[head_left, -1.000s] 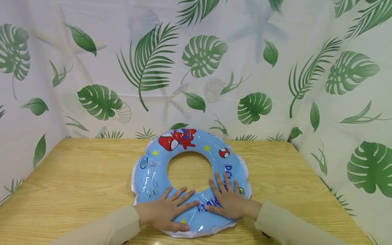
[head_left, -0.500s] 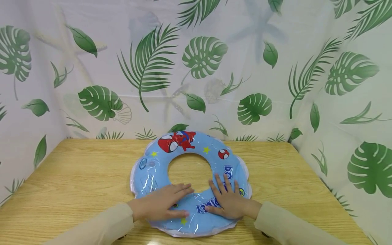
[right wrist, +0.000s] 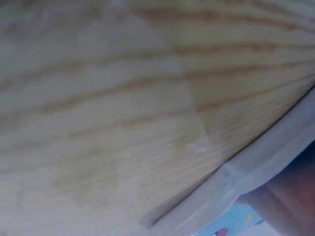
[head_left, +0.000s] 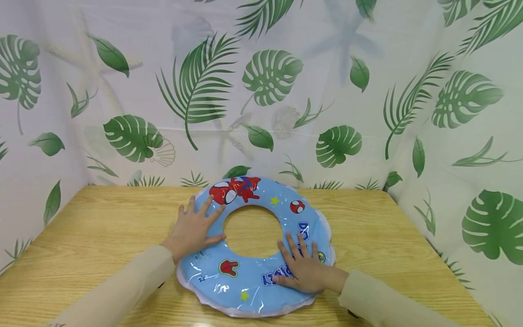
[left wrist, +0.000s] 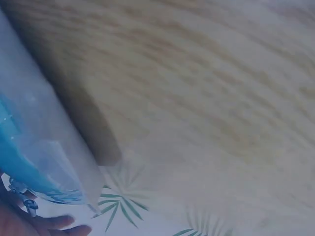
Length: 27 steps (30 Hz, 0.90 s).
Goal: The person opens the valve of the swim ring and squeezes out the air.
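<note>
An inflated light-blue swim ring (head_left: 253, 290) with red cartoon figures, yellow stars and a white scalloped rim lies flat on the wooden table. My left hand (head_left: 194, 231) rests on its left side with fingers spread, over the spot where the valve was seen earlier. In the left wrist view, a small clear valve (left wrist: 30, 204) shows beside the fingers at the ring's edge. Flat on the lower right part, across the printed lettering, lies my right hand (head_left: 304, 268), its fingers straight and apart. The right wrist view shows mostly table and the ring's pale seam (right wrist: 226, 189).
The light wooden table (head_left: 392, 245) extends on both sides of the ring. Behind it and along both sides hangs a white cloth (head_left: 286, 141) printed with green leaves.
My left hand has lifted from the ring's lower left part and moved up and left onto its left side, uncovering a red hand print. The right hand stays in place.
</note>
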Motion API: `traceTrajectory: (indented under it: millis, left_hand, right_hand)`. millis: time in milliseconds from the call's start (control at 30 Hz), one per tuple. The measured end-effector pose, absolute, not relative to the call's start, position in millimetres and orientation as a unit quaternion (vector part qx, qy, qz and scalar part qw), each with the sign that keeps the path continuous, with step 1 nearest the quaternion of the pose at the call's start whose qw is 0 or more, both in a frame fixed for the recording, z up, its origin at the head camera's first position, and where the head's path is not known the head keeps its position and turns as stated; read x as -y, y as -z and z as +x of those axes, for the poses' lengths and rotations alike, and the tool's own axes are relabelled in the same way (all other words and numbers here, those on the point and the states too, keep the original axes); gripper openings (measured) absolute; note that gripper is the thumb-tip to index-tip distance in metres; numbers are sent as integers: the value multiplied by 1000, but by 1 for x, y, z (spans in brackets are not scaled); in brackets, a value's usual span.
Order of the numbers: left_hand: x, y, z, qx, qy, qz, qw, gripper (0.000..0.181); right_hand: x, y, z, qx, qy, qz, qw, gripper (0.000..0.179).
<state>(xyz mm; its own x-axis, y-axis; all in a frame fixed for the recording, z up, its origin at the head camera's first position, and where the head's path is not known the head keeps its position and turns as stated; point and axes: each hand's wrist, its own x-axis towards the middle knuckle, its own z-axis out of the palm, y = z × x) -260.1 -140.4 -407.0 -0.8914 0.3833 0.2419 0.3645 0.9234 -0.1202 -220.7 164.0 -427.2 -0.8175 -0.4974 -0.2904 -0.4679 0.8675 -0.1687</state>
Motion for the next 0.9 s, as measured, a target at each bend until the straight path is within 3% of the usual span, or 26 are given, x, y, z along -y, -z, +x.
traceTrajectory:
  millis: [133, 900]
  left_hand:
    - [142, 412, -264, 977, -13, -188, 101, 75]
    - [141, 431, -268, 978, -56, -190, 71, 66]
  right_hand:
    - [-164, 426, -220, -952, 45, -255, 164, 91]
    - [-164, 424, -221, -950, 50, -250, 178, 88]
